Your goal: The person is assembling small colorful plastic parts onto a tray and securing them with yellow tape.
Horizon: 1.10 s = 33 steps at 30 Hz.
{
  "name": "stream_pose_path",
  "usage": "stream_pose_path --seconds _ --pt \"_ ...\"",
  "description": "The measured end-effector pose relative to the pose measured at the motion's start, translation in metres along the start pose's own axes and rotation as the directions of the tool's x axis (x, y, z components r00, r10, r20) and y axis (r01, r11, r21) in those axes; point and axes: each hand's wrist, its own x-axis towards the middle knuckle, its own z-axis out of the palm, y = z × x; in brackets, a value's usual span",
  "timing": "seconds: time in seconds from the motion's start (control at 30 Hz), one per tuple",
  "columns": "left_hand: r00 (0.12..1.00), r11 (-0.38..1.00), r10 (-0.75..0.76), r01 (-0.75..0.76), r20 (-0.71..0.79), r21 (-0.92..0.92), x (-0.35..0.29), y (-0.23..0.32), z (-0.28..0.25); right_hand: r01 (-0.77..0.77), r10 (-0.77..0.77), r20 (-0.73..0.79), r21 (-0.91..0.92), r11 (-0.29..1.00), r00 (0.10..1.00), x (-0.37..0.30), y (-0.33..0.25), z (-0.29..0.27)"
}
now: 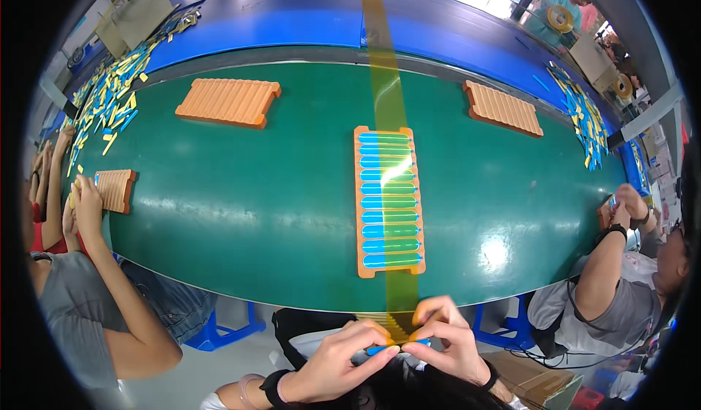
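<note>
Close to my body, beyond the table's near edge, my left hand [347,357] and my right hand [453,339] meet with thumbs and fingers pinched on a small blue piece [375,350]. The fingers hide most of it. A see-through yellow strip [388,92] runs from the top of the view down to my fingertips; whether they grip it I cannot tell. Under this strip, an orange ribbed tray [371,268] lies on the table, its grooves filled with several rounded blue pieces [370,201] that look green through the yellow.
Two orange ribbed trays [226,102] [504,109] lie on the green table [292,191]. Blue and yellow pieces are heaped at the far left [117,96] and far right [584,121]. Co-workers sit left [73,300] and right [621,293], each handling pieces by a tray. A blue belt [255,23] crosses behind.
</note>
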Motion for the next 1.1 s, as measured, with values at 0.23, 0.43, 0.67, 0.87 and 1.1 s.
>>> stream_pose_path --seconds 0.23,0.43,0.67,0.87,1.1 --pt "0.882 0.736 0.238 0.109 -0.406 0.668 0.034 0.006 0.004 0.030 -0.031 -0.140 -0.008 1.000 0.990 0.004 0.008 -0.003" --pt "0.856 0.571 0.355 0.120 -0.376 0.812 0.041 -0.023 0.008 0.054 -0.051 -0.074 0.040 0.998 0.996 0.003 0.007 -0.004" --pt "0.871 0.554 0.337 0.123 -0.357 0.823 0.006 -0.018 0.026 -0.028 0.165 -0.324 0.388 0.921 0.932 -0.024 0.003 0.010" --pt "0.912 0.560 0.317 0.041 -0.259 0.828 -0.001 -0.021 0.018 -0.221 0.325 -0.341 0.309 0.925 0.882 -0.022 0.001 0.018" --pt "0.947 0.544 0.260 0.017 -0.188 0.839 0.013 -0.017 0.017 -0.176 0.330 -0.456 0.347 0.921 0.827 -0.023 0.014 0.026"
